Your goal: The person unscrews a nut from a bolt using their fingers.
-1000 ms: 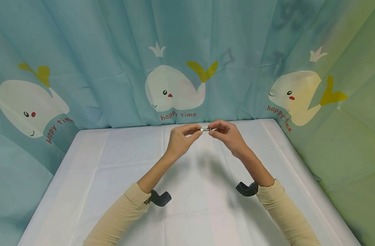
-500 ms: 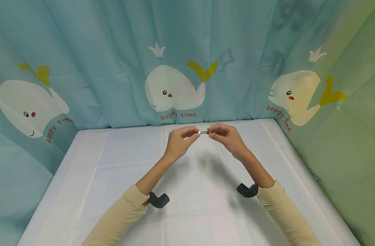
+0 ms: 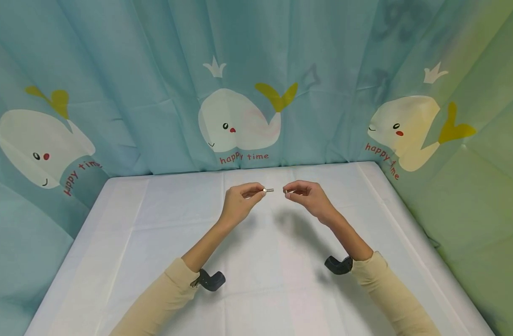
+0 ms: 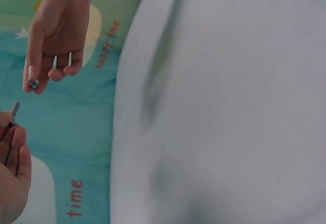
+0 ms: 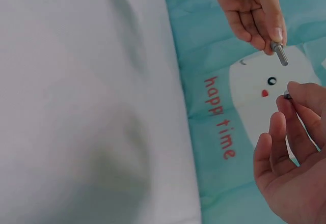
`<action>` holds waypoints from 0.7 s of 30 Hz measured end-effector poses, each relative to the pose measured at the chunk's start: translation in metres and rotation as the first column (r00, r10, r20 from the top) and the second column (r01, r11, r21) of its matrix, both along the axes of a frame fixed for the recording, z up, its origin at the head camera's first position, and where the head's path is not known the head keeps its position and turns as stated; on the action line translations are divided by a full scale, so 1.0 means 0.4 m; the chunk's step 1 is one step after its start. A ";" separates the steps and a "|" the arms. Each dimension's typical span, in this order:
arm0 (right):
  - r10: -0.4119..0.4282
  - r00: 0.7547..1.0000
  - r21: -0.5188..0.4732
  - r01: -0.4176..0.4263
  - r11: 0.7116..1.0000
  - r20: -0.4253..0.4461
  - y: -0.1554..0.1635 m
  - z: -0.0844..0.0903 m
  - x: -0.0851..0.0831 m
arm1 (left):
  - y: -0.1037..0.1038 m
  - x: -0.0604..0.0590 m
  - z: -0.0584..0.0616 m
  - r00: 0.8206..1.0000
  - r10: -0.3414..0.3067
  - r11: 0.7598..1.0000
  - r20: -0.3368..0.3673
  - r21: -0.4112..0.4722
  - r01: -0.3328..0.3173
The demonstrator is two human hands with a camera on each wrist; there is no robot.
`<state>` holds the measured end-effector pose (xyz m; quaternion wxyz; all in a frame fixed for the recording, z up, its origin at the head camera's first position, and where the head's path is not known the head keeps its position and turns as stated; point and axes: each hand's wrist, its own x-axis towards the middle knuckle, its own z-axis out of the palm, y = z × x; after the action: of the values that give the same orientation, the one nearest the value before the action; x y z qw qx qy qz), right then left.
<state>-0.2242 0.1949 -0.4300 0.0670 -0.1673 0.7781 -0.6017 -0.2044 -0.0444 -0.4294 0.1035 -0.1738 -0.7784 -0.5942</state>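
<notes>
The person's left hand point(image 3: 237, 203) is hovering above the far middle of the counter point(image 3: 126, 261), its thumb and forefinger pinching the head end of a small metal bolt point(image 3: 268, 190). The bolt is lying level, its threaded shank pointing right toward the other hand. In the right wrist view the same bolt point(image 5: 279, 53) is sticking out from the fingertips point(image 5: 275, 34) of the left hand point(image 5: 249, 7), with the remaining fingers loosely curled behind it.

The right hand point(image 3: 306, 199) is hovering just right of the bolt, apart from it, with a clear gap between the shank's tip and its fingertips. It is pinching a small metal nut point(image 5: 287, 95) between thumb and forefinger; in the left wrist view the nut point(image 4: 33, 84) is showing as a small grey round piece at the tips of the right hand point(image 4: 55, 28), while the other fingers are half bent. In the head view the nut is too small to make out.

Both forearms are wearing beige sleeves point(image 3: 164, 303), and a dark wrist mount point(image 3: 210, 280) is sitting at each cuff. A white cloth is covering the counter, and a teal curtain point(image 3: 155, 70) printed with white whales is hanging behind it and along the right side.
</notes>
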 end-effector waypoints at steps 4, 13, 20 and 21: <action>-0.005 1.000 0.016 0.005 1.000 0.026 0.002 -0.025 0.002 | -0.010 0.004 -0.024 0.999 0.003 1.000 0.039 -0.011 -0.003; 0.004 0.998 0.063 -0.007 0.998 0.055 -0.001 -0.081 0.004 | -0.024 0.018 -0.068 0.996 0.018 1.000 0.090 0.008 -0.018; 0.015 1.000 0.140 -0.015 0.990 0.005 0.000 -0.134 -0.005 | -0.035 0.018 -0.116 0.990 0.037 0.999 0.133 -0.004 -0.037; 0.013 1.000 0.153 -0.013 0.988 0.004 0.000 -0.140 -0.006 | -0.037 0.019 -0.121 0.989 0.040 0.999 0.142 -0.013 -0.038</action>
<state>-0.2265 0.1948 -0.4859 0.0846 -0.1658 0.8209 -0.5399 -0.1970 -0.0590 -0.4776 0.0586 -0.1164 -0.7901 -0.5990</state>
